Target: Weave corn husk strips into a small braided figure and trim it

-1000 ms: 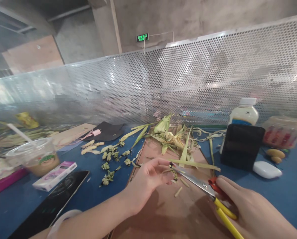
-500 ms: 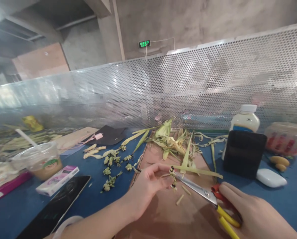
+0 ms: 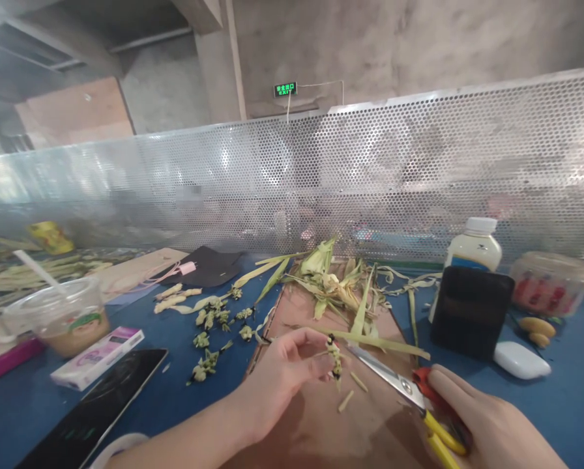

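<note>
Between its thumb and fingertips, my left hand (image 3: 292,368) pinches a small knotted husk piece (image 3: 334,357) with dark bits on it, above the brown cardboard (image 3: 311,430). My right hand (image 3: 487,417) is wrapped round the red and yellow handles of metal scissors (image 3: 394,381). Their blades point left, with the tips a little to the right of the knotted piece and apart from it. A long green husk strip (image 3: 380,341) lies behind the blades. Two short cut bits (image 3: 345,400) rest on the cardboard below. A heap of husks (image 3: 335,280) sits at its far end.
Several small knotted pieces (image 3: 211,361) lie on the blue table left of the cardboard. Further left are a phone (image 3: 101,404), a pink-white box (image 3: 99,358) and a drink cup (image 3: 72,319). At right stand a bottle (image 3: 475,246), a black object (image 3: 472,309) and a white case (image 3: 521,360).
The view has shifted slightly, so most table items appear further left. My left hand still holds the knotted piece, and the scissors remain in my right hand, their tips now slightly further from the piece.
</note>
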`<state>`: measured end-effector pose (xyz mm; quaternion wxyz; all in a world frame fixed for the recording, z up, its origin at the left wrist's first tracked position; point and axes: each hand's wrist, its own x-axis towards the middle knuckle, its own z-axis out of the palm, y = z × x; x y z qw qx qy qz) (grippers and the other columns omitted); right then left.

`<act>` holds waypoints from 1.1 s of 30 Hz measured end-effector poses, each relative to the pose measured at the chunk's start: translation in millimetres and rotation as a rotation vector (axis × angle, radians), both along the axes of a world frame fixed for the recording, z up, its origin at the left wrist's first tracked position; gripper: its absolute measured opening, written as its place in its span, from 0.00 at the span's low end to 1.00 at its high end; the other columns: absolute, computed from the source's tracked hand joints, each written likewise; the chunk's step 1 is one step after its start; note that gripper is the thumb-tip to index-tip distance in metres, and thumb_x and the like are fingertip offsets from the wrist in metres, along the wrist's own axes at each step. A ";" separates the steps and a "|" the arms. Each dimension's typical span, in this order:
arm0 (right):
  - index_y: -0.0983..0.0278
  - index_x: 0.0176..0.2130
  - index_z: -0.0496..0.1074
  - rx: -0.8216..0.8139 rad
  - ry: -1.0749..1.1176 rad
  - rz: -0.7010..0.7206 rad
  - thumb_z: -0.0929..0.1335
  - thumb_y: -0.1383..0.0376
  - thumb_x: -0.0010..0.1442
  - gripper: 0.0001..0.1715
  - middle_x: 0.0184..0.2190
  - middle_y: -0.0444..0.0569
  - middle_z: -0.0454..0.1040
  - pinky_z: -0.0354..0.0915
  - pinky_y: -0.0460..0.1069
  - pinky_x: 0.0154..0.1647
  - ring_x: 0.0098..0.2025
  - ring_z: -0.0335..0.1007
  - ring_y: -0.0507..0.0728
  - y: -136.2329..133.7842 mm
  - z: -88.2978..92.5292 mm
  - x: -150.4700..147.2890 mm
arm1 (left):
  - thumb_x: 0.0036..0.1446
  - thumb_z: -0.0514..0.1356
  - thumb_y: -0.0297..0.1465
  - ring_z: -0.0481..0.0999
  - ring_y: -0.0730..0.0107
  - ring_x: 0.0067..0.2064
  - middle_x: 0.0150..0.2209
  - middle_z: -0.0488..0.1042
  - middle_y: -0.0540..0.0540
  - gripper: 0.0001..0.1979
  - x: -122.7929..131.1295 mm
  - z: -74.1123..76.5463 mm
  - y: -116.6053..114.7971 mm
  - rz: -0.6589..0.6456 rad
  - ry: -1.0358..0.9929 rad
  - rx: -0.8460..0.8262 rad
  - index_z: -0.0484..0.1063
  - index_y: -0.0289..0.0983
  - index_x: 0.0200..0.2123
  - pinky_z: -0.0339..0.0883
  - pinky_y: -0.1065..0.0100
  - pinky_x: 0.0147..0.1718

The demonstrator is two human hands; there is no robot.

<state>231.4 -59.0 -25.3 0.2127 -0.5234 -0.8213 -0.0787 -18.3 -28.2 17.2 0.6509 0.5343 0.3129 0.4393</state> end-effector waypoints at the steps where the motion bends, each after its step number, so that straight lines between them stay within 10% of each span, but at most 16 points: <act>1: 0.60 0.27 0.58 -0.006 0.022 -0.007 0.64 0.61 0.52 0.08 0.23 0.44 0.70 0.60 0.42 0.17 0.20 0.68 0.51 0.5 1.1 -0.2 | 0.49 0.62 0.31 0.71 0.69 0.36 0.32 0.73 0.44 0.09 -0.3 -0.3 0.5 0.001 0.000 -0.005 0.67 0.34 0.32 0.61 0.67 0.38; 33: 0.60 0.31 0.59 0.049 -0.005 0.031 0.65 0.63 0.49 0.08 0.26 0.45 0.71 0.64 0.43 0.19 0.22 0.70 0.52 -1.1 8.2 -4.7 | 0.49 0.62 0.28 0.69 0.75 0.31 0.30 0.71 0.49 0.07 1.3 -9.2 -1.0 -0.087 -0.073 0.032 0.71 0.36 0.34 0.60 0.71 0.35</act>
